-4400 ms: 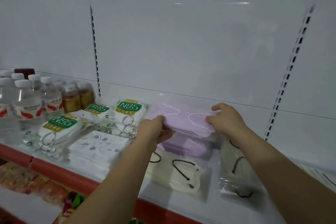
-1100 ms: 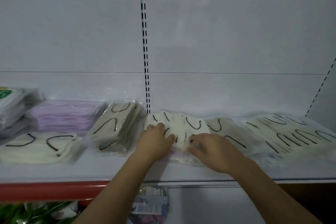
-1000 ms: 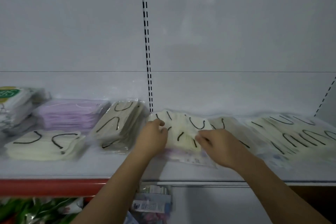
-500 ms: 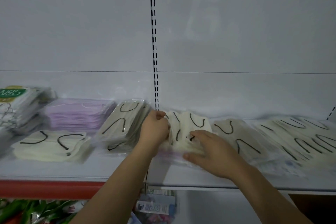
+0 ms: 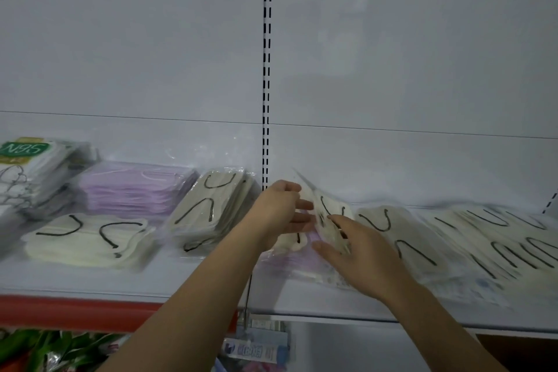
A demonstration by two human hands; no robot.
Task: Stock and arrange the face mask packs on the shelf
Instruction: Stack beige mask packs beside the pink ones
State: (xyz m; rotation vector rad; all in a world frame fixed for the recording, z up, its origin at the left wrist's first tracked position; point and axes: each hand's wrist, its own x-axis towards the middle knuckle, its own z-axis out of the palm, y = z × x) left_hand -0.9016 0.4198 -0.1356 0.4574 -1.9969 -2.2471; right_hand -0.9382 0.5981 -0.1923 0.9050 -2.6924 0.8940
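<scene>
A cream mask pack is tilted upright between the left hand and right hand, fingers loosely spread, apparently for straightening on the shelf.

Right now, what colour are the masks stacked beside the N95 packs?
Pale purple masks, clearest in the head view.

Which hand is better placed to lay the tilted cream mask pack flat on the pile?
Probably the right hand. Its fingers lie on the raised cream mask pack from above, so it could press it down onto the pile. The left hand is at the pack's far-left edge, its fingers under it, propping it.
</scene>
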